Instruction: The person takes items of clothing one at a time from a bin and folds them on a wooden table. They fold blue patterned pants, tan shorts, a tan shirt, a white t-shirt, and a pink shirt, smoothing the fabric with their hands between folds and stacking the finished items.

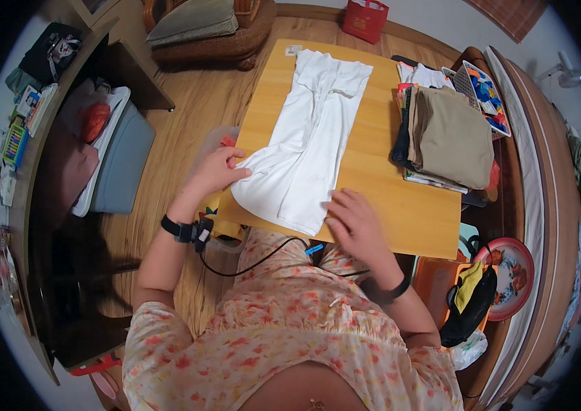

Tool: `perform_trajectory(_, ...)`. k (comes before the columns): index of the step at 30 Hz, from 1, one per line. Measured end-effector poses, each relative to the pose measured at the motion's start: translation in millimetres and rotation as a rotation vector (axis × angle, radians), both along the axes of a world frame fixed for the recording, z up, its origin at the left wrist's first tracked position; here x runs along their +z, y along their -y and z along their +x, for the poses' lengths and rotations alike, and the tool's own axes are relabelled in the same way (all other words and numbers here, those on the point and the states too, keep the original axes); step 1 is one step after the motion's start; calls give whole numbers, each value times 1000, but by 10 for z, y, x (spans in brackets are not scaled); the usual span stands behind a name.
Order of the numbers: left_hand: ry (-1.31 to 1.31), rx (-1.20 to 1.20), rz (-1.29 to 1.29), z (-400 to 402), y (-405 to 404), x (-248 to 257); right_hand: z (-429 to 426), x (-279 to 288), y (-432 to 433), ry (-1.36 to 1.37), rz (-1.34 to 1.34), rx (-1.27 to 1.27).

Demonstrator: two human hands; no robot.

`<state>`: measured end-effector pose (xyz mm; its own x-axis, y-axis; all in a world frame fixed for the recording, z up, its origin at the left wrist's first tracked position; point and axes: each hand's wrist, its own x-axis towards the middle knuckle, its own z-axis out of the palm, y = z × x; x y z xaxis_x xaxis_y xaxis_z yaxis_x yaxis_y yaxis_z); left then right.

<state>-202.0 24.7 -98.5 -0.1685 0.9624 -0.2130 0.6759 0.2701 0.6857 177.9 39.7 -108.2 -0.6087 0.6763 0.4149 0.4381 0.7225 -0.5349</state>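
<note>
A white cloth garment (311, 133) lies lengthwise on the yellow wooden table (418, 221), gathered into a long narrow shape with creases down its middle. Its near left part flares out towards the table's left edge. There my left hand (218, 169) has the thumb and fingers at the garment's edge, seemingly pinching it. Beside the garment's near right corner rests my right hand (354, 221), fingers apart, the fingertips touching or just next to the cloth. Both wrists wear black straps.
A stack of folded clothes (454, 138) stands on the table's right side, near a white basket (470, 87) of colourful pieces. Right of the table are a floral metal tray (519, 282) and an orange container (431, 282). A grey-blue bin (123, 159) sits left. A black cable (249, 271) hangs by my lap.
</note>
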Motion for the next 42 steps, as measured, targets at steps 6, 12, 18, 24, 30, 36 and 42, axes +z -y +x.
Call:
perform_trajectory(6, 27, 11, 379, 213, 367, -190, -158, 30, 13, -25, 9, 193)
perform_trajectory(12, 262, 0, 507, 900, 681, 191, 159, 220, 71, 143, 19, 186)
perform_trajectory(18, -19, -375, 580, 1310, 699, -9, -129, 169, 402, 16, 10, 189)
perform_trajectory(24, -44, -419, 575, 1338, 758, -138, -182, -77, 419, -57, 31, 79)
perform_trajectory(30, -64, -472, 508, 1281, 875, -49, 17, 35, 440, -2, 27, 237)
perform_trajectory(36, -384, -500, 609, 1082, 923, -90, 348, -50, 337, 139, 63, 141)
perform_trajectory(42, -20, -769, 264, 1018, 913, 182, 415, 395, 459, 81, -341, 334)
